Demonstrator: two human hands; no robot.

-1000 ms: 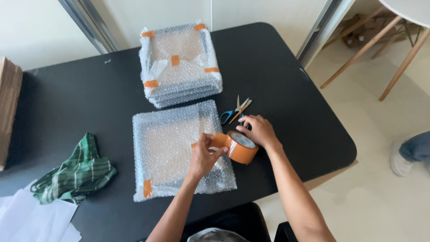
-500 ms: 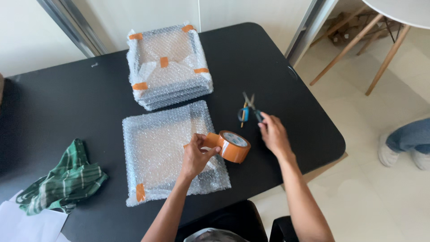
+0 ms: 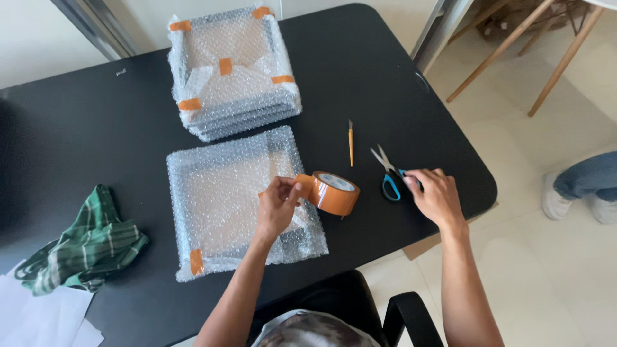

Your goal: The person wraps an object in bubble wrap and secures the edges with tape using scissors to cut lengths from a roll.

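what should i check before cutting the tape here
1. Tape end pulled out: left hand pinches the strip off the orange tape roll - ok.
2. Scissors in grip: right hand is on the blue handles, fingers through the loops - cannot tell.
3. Blades open: ok.
4. Strip over the bubble-wrapped package: ok.
5. Blades at the strip: not ok, apart from it.

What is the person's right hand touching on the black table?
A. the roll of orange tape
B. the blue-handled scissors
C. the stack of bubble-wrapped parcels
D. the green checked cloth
B: the right hand rests on the handles of the blue-handled scissors, while the left hand holds the loose end of the orange tape roll.
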